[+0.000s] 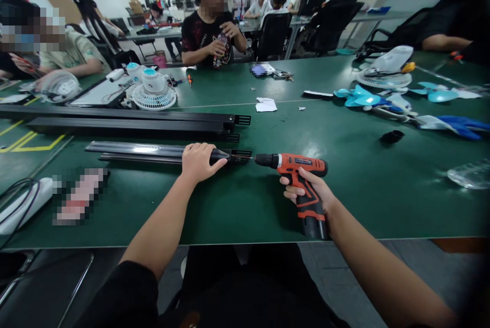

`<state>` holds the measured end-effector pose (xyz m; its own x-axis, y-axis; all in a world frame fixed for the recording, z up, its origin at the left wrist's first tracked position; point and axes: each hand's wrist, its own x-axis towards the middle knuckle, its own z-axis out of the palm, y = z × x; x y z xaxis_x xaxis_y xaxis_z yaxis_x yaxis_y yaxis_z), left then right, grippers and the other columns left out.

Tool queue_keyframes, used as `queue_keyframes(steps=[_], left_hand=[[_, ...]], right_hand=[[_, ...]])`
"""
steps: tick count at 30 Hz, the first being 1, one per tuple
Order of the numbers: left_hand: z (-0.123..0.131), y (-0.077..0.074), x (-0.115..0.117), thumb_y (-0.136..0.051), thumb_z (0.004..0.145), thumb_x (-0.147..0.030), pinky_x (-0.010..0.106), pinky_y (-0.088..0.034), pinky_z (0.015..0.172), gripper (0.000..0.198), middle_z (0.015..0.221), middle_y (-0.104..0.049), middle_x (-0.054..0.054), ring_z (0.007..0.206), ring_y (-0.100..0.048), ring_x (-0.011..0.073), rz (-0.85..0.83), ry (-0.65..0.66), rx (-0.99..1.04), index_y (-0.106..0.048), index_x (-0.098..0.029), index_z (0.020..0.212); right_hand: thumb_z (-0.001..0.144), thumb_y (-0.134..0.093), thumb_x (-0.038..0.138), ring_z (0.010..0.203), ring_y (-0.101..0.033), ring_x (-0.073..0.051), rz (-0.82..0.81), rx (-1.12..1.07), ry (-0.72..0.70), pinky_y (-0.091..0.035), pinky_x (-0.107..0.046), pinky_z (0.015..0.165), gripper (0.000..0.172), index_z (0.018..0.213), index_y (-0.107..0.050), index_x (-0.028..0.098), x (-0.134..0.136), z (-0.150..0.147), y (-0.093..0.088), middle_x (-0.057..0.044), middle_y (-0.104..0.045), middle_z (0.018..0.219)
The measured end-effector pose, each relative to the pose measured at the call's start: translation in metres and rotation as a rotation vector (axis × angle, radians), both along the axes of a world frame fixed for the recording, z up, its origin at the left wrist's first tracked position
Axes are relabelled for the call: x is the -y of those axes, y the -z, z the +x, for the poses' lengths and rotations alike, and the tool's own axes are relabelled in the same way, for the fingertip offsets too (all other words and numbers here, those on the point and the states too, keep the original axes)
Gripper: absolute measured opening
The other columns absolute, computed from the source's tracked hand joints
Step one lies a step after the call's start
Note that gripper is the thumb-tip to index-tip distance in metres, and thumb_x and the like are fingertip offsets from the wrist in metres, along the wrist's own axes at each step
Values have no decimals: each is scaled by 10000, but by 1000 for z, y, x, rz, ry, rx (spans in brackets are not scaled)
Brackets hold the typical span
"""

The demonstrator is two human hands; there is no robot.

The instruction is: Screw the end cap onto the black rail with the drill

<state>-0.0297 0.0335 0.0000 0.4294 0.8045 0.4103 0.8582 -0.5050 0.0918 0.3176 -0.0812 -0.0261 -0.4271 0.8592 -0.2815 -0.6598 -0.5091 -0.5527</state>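
Note:
My right hand [306,185] grips the handle of an orange and black cordless drill [302,163], its chuck pointing left. The drill's bit meets or nearly meets the slotted end piece [242,155] of a dark, glossy long bar [153,149]; exact contact is too small to tell. Around that bar, close to its slotted end, my left hand [199,163] is closed, thumb lying along the top toward the drill. A thinner dark strip [140,157] lies along the near side of the bar. Just behind, longer black bars [130,126] with similar slotted ends rest on the green table.
White fan parts [153,85] stand at back left, blue and white fan blades [358,96] at right. A black cap-like piece [392,136] and clear plastic [470,174] lie nearer right. A white device [26,205] sits front left. Across the table [229,216], a person [209,27] holds a bottle.

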Motion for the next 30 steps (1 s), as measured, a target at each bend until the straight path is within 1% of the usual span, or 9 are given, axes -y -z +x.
queue_keyframes(steps=[8, 14, 21, 23, 26, 28, 30], left_hand=[[1, 0, 0, -523, 948, -673, 496, -421, 999, 500, 1075, -754, 95, 1029, -663, 330, 7, 1, 13, -698, -228, 1093], [1, -1, 1, -515, 953, -676, 494, -419, 998, 520, 1074, -754, 100, 1031, -665, 335, 4, 7, 14, -704, -213, 1095], [2, -4, 2, -494, 974, -654, 507, -396, 1036, 508, 1103, -749, 109, 1063, -663, 339, -29, 2, -23, -697, -217, 1135], [2, -6, 4, -491, 979, -646, 535, -364, 1082, 505, 1116, -750, 111, 1079, -665, 340, -41, 7, -20, -697, -216, 1145], [3, -8, 5, -488, 985, -638, 597, -240, 1180, 488, 1136, -753, 106, 1108, -665, 336, -48, 8, -3, -699, -231, 1153], [3, -8, 6, -491, 985, -638, 625, -170, 1209, 473, 1139, -756, 97, 1117, -665, 334, -51, 8, 6, -701, -248, 1151], [3, -8, 6, -500, 984, -637, 636, -147, 1215, 462, 1129, -759, 90, 1112, -669, 333, -46, 12, 13, -701, -253, 1146]], right_hand=[[916, -693, 393, 505, -428, -68, -14, 21, -3, -520, -234, 543, 296, 1102, -622, 173, 1, 3, 6, -31, -642, 894], [905, -707, 402, 511, -416, -71, -6, 16, -15, -515, -232, 541, 305, 1105, -617, 191, -1, 5, 9, -24, -643, 904], [915, -682, 431, 507, -402, -73, -3, 58, -9, -497, -238, 541, 292, 1075, -618, 195, -1, 3, 7, -22, -627, 875], [921, -674, 426, 499, -391, -70, 5, 55, -2, -497, -239, 542, 291, 1086, -617, 194, -1, 3, 6, -23, -635, 883], [917, -683, 413, 498, -393, -69, 17, 31, 7, -505, -239, 551, 311, 1122, -615, 189, -1, 2, 7, -27, -650, 895], [913, -689, 409, 503, -404, -79, 17, 22, 4, -512, -248, 549, 322, 1140, -615, 192, -1, 3, 8, -29, -653, 897], [910, -693, 409, 508, -417, -90, 15, 23, -1, -517, -258, 542, 324, 1145, -613, 202, -2, 4, 9, -28, -651, 889]])
